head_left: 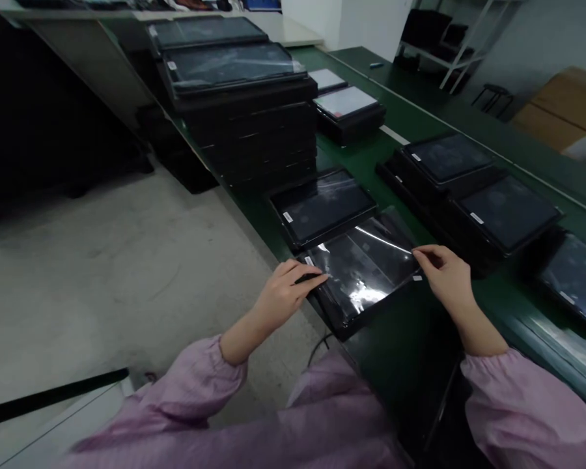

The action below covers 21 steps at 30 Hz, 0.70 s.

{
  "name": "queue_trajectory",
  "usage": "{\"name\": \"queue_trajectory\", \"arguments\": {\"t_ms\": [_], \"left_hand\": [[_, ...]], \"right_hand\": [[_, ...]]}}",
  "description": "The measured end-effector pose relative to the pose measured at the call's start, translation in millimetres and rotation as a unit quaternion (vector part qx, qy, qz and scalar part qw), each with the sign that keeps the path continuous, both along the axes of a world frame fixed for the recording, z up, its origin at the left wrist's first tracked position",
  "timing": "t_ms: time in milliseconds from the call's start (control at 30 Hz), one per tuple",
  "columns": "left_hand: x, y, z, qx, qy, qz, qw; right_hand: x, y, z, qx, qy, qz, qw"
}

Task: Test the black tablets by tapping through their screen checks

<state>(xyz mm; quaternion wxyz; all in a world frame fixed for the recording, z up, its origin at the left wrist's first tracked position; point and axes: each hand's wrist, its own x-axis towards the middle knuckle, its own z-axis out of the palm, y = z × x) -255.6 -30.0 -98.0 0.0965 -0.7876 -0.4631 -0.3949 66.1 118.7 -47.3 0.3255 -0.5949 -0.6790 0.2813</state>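
Observation:
A clear plastic film point(381, 257) lies partly over a dark screen panel point(342, 306) in a black tray near the green table's front edge. My right hand point(442, 273) pinches the film's right edge between thumb and fingertips. At the panel's left edge, beside a small white label, is my left hand point(290, 290); its thumb and forefinger are apart, with the fingertips touching the film or panel. Whether anything is between them is too small to tell. Just behind lies another dark panel point(325, 205) in a black tray.
Tall stacked black trays point(264, 137) stand at the back left. White-topped panels point(346, 102) sit behind. More dark panels point(508, 212) are stacked on the right of the green table point(405, 352). A stool point(493, 94) and cardboard box point(561, 104) stand beyond.

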Motion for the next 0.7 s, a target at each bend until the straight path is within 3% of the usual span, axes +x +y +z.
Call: {"name": "queue_trajectory", "arguments": {"t_ms": [333, 700], "left_hand": [[6.0, -7.3, -19.5, -0.02, -0.121, -0.034, 0.992], [7.5, -7.8, -11.6, -0.021, -0.118, -0.034, 0.992]], "right_hand": [[3.7, 12.3, -14.3, 0.006, -0.085, 0.022, 0.996], [11.3, 11.7, -9.4, 0.005, -0.1, 0.005, 0.995]]}}
